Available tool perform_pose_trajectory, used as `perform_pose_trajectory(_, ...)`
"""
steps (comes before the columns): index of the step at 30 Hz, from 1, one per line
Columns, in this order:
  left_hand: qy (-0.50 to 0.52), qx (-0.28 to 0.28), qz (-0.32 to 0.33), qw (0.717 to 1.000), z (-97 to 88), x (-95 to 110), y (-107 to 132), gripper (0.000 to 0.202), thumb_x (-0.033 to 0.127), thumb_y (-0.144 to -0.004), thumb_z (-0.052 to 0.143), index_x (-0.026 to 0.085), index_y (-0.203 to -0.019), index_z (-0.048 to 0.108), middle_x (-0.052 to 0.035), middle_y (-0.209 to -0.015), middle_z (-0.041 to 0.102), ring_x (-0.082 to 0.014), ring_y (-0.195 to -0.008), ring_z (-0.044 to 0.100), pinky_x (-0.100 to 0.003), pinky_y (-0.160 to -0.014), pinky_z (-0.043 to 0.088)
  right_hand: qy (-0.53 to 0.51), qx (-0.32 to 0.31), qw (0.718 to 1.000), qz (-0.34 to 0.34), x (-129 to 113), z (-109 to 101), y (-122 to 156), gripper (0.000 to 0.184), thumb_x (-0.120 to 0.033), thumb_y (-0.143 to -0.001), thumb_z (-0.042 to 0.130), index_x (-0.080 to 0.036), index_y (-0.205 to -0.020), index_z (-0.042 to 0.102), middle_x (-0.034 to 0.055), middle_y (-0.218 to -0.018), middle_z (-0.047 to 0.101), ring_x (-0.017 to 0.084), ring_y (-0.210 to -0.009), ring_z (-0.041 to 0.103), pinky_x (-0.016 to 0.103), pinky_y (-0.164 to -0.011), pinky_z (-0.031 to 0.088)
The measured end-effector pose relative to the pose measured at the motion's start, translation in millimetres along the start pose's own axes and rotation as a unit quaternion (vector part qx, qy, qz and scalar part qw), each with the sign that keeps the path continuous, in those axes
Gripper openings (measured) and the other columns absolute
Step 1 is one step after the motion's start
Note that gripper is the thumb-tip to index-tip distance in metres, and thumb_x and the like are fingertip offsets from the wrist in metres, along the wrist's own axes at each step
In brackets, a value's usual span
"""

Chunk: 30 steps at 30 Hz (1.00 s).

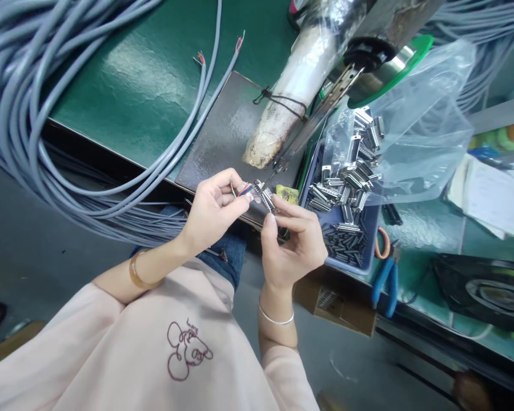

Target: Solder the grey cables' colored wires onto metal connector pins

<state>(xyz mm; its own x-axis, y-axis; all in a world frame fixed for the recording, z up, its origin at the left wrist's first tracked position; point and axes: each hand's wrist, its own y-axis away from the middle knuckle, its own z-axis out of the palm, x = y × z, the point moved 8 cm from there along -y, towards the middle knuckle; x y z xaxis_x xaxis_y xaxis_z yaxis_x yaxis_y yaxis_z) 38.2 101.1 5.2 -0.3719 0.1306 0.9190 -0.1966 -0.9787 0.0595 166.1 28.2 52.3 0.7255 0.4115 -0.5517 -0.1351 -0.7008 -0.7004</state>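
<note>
My left hand is closed in a pinch on thin coloured wires, with red, blue and white among them. Between thumb and fingers, my right hand grips a small metal multi-pin connector. The wire ends meet the connector's row of pins; whether each one is joined is too small to tell. Just above the connector is the tip of a soldering iron, mounted along a plastic-wrapped tube. Beneath my hands lies a dark metal plate. A yellow pad sits beyond my right fingers.
On the right, a blue bin holds many connectors and small black pieces. Blue-handled pliers and a clear bag are nearby. A solder spool hangs above. Grey cables drape over the table edge at left.
</note>
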Motion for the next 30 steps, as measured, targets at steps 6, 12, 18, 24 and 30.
perform_pose_trajectory(6, -0.011, 0.015, 0.029, 0.999, 0.5, 7, -1, 0.021, 0.015, -0.076, 0.070, 0.018, -0.070, 0.050, 0.0038, -0.069, 0.058, -0.0026, -0.051, 0.045, -0.014, -0.046, 0.040, 0.009, 0.003, 1.000, -0.001, -3, 0, -5, 0.013, -0.011, -0.086, 0.071, -0.022, -0.087, 0.064, 0.0020, -0.103, 0.078, 0.017, -0.095, 0.076, 0.034, -0.082, 0.063)
perform_pose_trajectory(12, -0.011, 0.015, 0.033, 0.999, 1.1, 8, 0, 0.021, 0.013, -0.074, 0.069, 0.018, -0.068, 0.049, 0.0034, -0.071, 0.060, -0.0024, -0.050, 0.044, -0.015, -0.047, 0.041, 0.026, 0.002, 1.000, -0.017, -8, 0, -5, 0.013, -0.013, -0.087, 0.070, -0.022, -0.083, 0.061, 0.0020, -0.103, 0.079, 0.017, -0.092, 0.076, 0.035, -0.082, 0.063)
perform_pose_trajectory(18, -0.031, 0.020, 0.011, 0.999, -0.6, 1, 1, 0.021, 0.014, -0.072, 0.069, 0.018, -0.067, 0.049, 0.0044, -0.067, 0.057, -0.0026, -0.050, 0.043, -0.014, -0.047, 0.039, 0.016, -0.004, 1.000, -0.004, -2, 1, -1, 0.013, -0.011, -0.087, 0.071, -0.022, -0.086, 0.063, 0.0017, -0.101, 0.079, 0.016, -0.091, 0.076, 0.032, -0.079, 0.063)
perform_pose_trajectory(24, -0.049, 0.029, 0.037, 0.998, 0.6, 8, 3, 0.016, 0.015, -0.074, 0.067, 0.018, -0.068, 0.052, 0.0023, -0.069, 0.058, -0.0063, -0.059, 0.051, -0.016, -0.052, 0.042, 0.046, 0.011, 0.999, -0.017, -7, -1, -6, 0.013, -0.012, -0.085, 0.075, -0.022, -0.087, 0.067, 0.0005, -0.098, 0.079, 0.016, -0.089, 0.076, 0.032, -0.081, 0.062)
perform_pose_trajectory(30, -0.062, 0.028, 0.037, 0.997, -1.1, 7, 4, 0.017, 0.012, -0.072, 0.065, 0.018, -0.067, 0.050, 0.0023, -0.069, 0.057, -0.0058, -0.057, 0.047, -0.017, -0.051, 0.039, 0.077, 0.008, 0.995, -0.060, -13, -2, -3, 0.012, -0.014, -0.087, 0.072, -0.022, -0.084, 0.064, 0.0019, -0.100, 0.080, 0.015, -0.085, 0.076, 0.030, -0.078, 0.063)
